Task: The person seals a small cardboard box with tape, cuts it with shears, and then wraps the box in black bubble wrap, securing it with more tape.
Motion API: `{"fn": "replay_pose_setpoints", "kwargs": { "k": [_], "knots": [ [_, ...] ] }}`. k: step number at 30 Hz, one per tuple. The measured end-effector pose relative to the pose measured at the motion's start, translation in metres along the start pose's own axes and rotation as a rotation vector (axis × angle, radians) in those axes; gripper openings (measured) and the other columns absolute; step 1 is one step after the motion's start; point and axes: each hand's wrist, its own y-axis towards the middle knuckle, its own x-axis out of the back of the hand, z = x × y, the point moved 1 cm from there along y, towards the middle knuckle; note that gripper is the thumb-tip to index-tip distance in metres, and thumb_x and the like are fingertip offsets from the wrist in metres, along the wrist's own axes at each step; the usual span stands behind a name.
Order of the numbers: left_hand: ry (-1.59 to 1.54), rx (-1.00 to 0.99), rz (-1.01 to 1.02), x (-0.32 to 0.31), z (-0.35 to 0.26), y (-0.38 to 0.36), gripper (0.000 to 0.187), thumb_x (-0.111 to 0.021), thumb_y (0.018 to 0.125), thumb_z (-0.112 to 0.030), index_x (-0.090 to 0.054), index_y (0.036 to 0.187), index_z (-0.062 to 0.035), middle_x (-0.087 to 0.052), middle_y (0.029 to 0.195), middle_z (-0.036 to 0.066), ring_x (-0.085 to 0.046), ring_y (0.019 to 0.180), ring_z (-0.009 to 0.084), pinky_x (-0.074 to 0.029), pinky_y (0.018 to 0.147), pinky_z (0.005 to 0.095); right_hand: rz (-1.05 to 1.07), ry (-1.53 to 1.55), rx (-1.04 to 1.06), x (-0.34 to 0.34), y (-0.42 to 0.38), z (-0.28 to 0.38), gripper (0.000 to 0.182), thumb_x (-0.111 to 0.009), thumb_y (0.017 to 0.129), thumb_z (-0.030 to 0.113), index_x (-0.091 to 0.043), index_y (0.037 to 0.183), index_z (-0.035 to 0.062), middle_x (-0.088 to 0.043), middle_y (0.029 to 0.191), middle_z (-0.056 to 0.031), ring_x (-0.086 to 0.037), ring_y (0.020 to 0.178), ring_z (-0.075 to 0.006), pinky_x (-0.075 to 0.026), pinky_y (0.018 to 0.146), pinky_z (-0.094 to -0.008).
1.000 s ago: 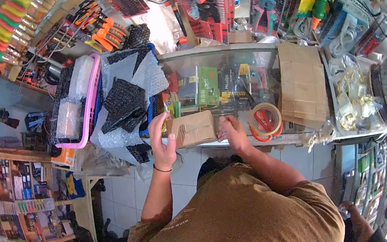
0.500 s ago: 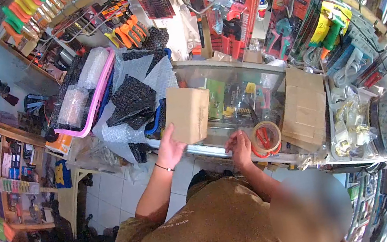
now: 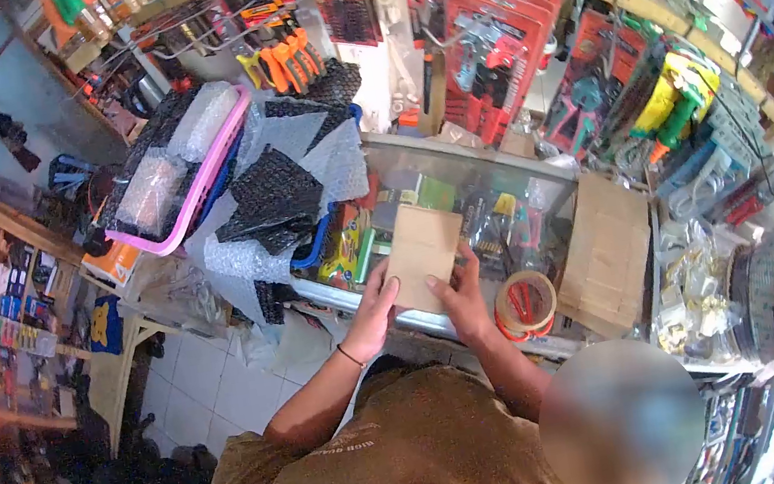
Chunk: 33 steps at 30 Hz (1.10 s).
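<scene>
Between my two hands is a small brown cardboard box (image 3: 424, 254), held over the front edge of the glass counter. My left hand (image 3: 376, 313) grips its left side, thumb on the face toward me. On the opposite side my right hand (image 3: 461, 293) is closed around the box, with its thumb also on the near face. The fingers behind the box are partly hidden. Just right of my right hand, a roll of tape (image 3: 526, 303) lies on the counter, with red-handled scissors (image 3: 525, 329) at it.
A flattened cardboard piece (image 3: 604, 253) lies on the glass counter (image 3: 486, 163) at right. To the left are bubble wrap (image 3: 244, 268) and a pink basket (image 3: 190, 212) with wrapped packages. Packaged tools (image 3: 495, 58) hang along the back. Bagged small parts (image 3: 694, 295) sit far right.
My right hand has come up from beside the tape and taken hold of the box's right side. The box has moved right and turned in my grip. The camera view has shifted somewhat.
</scene>
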Motion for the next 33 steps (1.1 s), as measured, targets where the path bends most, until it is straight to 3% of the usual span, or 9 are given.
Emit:
{"fn": "replay_pose_setpoints", "kwargs": {
  "k": [3,6,11,14,16,17,20,26,33],
  "knots": [
    [-0.109,0.048,0.022,0.013,-0.015,-0.008,0.055,-0.04,0.095,-0.04,-0.029,0.138,-0.0079,-0.044,0.127,0.008,-0.049,0.111,0.0151,-0.048,0.084,0.0303,-0.02,0.149,-0.179,0.003,0.004,0.0,0.069,-0.056,0.084,0.035,-0.021,0.138,0.0087,-0.044,0.125,-0.0126,-0.047,0.112,-0.0278,-0.044,0.088,-0.0466],
    [0.236,0.0,-0.007,0.032,-0.015,-0.021,0.056,-0.039,0.095,-0.043,-0.029,0.139,-0.0082,-0.046,0.125,0.007,-0.053,0.103,0.0166,-0.046,0.082,0.031,0.082,0.461,-0.423,0.007,0.013,0.003,0.062,-0.044,0.085,0.054,-0.041,0.13,0.0116,-0.05,0.123,-0.0107,-0.05,0.111,-0.03,-0.045,0.084,-0.0481],
    [0.37,-0.139,-0.158,0.043,-0.02,-0.045,0.044,-0.048,0.094,-0.025,-0.04,0.133,-0.0063,-0.056,0.106,0.005,-0.054,0.092,0.0119,-0.045,0.073,0.0255,0.094,0.648,-0.476,-0.018,0.031,0.007,0.056,-0.044,0.088,0.049,-0.041,0.128,0.0108,-0.051,0.122,-0.0105,-0.051,0.108,-0.0308,-0.046,0.082,-0.0478],
    [0.678,-0.341,-0.347,0.062,-0.021,-0.055,0.03,-0.055,0.089,-0.019,-0.057,0.118,-0.0092,-0.06,0.093,0.007,-0.057,0.083,0.0129,-0.045,0.069,0.0255,0.039,0.493,-0.381,-0.024,0.043,0.006,0.052,-0.05,0.088,0.038,-0.039,0.129,0.0079,-0.051,0.12,-0.0133,-0.051,0.108,-0.0272,-0.044,0.085,-0.0427],
    [0.721,-0.373,-0.404,0.072,-0.034,-0.063,0.028,-0.055,0.089,-0.018,-0.058,0.115,-0.0086,-0.061,0.092,0.007,-0.057,0.082,0.0135,-0.046,0.069,0.0257,-0.069,-0.093,0.108,-0.018,0.057,0.004,0.056,-0.059,0.085,0.027,-0.035,0.131,0.0049,-0.05,0.117,-0.0163,-0.05,0.106,-0.0234,-0.042,0.088,-0.0379],
    [0.772,-0.396,-0.447,0.077,-0.042,-0.067,0.026,-0.056,0.089,-0.017,-0.06,0.112,-0.0081,-0.061,0.091,0.007,-0.058,0.081,0.0142,-0.046,0.068,0.0259,-0.054,-0.097,0.117,-0.014,0.066,0.005,0.056,-0.059,0.085,0.027,-0.035,0.131,0.0049,-0.05,0.117,-0.0163,-0.05,0.106,-0.0234,-0.042,0.088,-0.0379],
    [0.788,-0.421,-0.579,0.09,-0.069,-0.078,0.021,-0.057,0.088,-0.015,-0.063,0.106,-0.0074,-0.063,0.086,0.007,-0.058,0.074,0.0149,-0.046,0.065,0.0266,-0.206,-0.779,0.41,-0.011,0.084,0.024,0.074,-0.071,0.074,0.023,-0.031,0.133,0.0051,-0.042,0.127,-0.0213,-0.047,0.112,-0.0347,-0.039,0.093,-0.0396],
    [0.598,-0.457,-0.812,0.122,-0.082,-0.081,0.018,-0.056,0.088,-0.012,-0.065,0.101,-0.0037,-0.064,0.08,0.006,-0.057,0.067,0.0103,-0.045,0.06,0.0234,-0.186,-1.553,-0.031,-0.048,0.093,0.068,0.08,-0.063,0.074,0.051,-0.032,0.134,0.0084,-0.038,0.132,-0.0234,-0.04,0.119,-0.0397,-0.034,0.095,-0.0508],
    [0.715,-0.565,-0.916,0.138,-0.099,-0.07,0.016,-0.057,0.087,-0.011,-0.064,0.098,-0.0022,-0.063,0.079,0.008,-0.059,0.069,0.0119,-0.046,0.061,0.024,-0.232,-1.584,0.666,-0.028,0.058,0.023,0.066,-0.066,0.074,0.045,-0.045,0.125,0.0081,-0.041,0.13,-0.02,-0.039,0.118,-0.0389,-0.032,0.093,-0.0533]
  ]
}}
